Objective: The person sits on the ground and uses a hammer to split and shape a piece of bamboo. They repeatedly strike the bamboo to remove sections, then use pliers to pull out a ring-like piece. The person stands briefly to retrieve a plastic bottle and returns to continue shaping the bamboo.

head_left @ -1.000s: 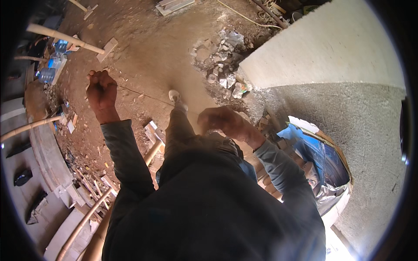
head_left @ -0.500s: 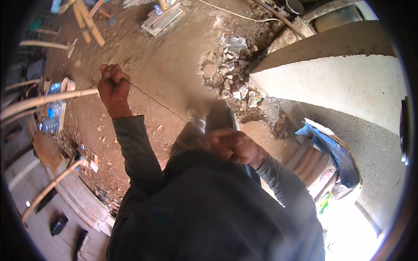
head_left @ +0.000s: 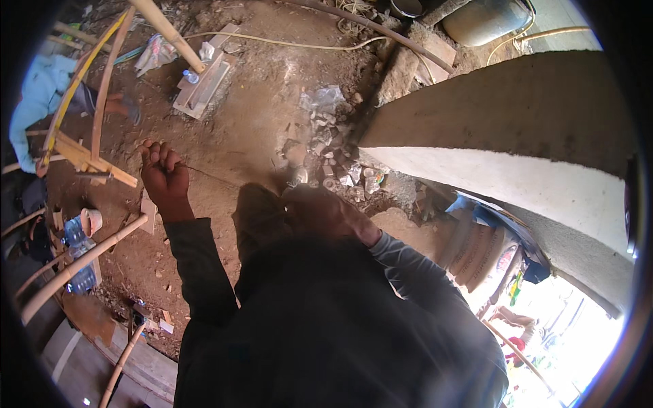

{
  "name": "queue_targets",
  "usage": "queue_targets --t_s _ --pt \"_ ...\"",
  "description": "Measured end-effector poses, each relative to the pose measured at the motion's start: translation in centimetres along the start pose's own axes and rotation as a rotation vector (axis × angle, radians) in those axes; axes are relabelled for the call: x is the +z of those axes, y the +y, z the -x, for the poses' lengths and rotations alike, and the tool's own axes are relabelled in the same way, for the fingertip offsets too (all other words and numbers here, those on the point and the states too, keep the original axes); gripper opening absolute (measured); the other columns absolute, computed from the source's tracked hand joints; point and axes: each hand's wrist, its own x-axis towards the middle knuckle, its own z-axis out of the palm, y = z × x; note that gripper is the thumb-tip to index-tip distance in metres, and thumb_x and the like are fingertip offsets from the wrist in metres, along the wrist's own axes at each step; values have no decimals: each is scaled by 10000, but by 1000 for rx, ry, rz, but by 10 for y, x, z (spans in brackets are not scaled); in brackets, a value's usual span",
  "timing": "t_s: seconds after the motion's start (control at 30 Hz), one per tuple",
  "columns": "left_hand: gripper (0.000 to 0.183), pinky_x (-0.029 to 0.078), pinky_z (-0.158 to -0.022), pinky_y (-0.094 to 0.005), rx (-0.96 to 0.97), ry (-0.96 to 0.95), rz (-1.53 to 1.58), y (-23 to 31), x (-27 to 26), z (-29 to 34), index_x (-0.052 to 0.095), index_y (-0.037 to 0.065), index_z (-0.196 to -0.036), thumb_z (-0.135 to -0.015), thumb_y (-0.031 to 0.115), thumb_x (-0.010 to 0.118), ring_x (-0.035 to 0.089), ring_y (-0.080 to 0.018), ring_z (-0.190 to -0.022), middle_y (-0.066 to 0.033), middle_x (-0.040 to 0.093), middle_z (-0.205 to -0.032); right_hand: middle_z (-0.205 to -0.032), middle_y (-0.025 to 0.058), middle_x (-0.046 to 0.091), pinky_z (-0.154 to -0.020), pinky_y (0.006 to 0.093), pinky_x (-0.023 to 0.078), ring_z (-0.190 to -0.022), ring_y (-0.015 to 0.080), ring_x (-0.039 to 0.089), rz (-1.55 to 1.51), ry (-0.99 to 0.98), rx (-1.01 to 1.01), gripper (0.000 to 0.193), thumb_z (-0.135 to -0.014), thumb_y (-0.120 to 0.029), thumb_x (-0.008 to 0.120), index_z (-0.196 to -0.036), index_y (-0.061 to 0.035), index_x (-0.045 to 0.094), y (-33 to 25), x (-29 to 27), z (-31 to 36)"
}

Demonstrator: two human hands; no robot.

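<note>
My left hand (head_left: pixel 164 178) is raised to the left over the dirt floor, its fingers curled closed round the end of a thin dark string (head_left: pixel 207 175). The string stretches to the right and down toward my right hand (head_left: pixel 330 209), growing too faint to follow near my knee. That right hand is close in front of my body, over my legs, with its fingers bent into a fist. It is partly blurred and shaded, but lies in line with the taut string.
A person in a light blue top (head_left: pixel 44 88) bends beside wooden pieces (head_left: pixel 95 160) at the left. Bamboo poles (head_left: pixel 85 268) and water bottles (head_left: pixel 80 279) are nearer. Rubble (head_left: pixel 333 146) lies ahead, beside a thick concrete wall (head_left: pixel 503 122). Stacked sacks (head_left: pixel 479 255) stand at the right.
My view has shifted, bringing the person in light blue into sight at the left. Both hands stay closed, the string between them. The right hand appears further forward over my legs.
</note>
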Motion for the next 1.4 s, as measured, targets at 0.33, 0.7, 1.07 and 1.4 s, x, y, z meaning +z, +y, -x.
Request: queue_targets --t_s 0.33,0.7,1.07,1.4 --pt "101 261 -459 -254 -281 240 235 -45 -12 -244 607 10 -1049 -1021 105 587 331 -98 -600 0 455 -702 -1203 120 677 -1017 340 480 -1169 216 602 -1419 77 -239 371 -979 -281 696 -1181 30 699 -13 -90 -170" --pt "88 205 -433 -257 -691 208 131 -219 129 -572 602 46 -997 -1027 116 558 269 -98 -556 16 389 -670 -934 43 715 -692 269 473 -792 81 591 -708 285 291 355 -1050 -275 623 -1225 21 713 70 -252 -324" --pt "255 306 -464 -221 -859 -217 -314 -584 216 -608 570 47 -1133 -1108 291 500 345 -88 -597 15 448 -723 -1000 189 732 -836 393 556 -937 248 717 -168 685 246 380 -993 -198 647 -1315 5 654 220 -436 -286" --pt "266 576 -725 -288 -951 -270 -636 -807 313 -649 623 79 -1082 -1060 340 580 564 -111 -724 18 566 -781 -1090 157 765 -805 388 567 -933 273 738 -95 1277 360 258 -1038 -189 590 -1213 -50 718 286 -644 -251"
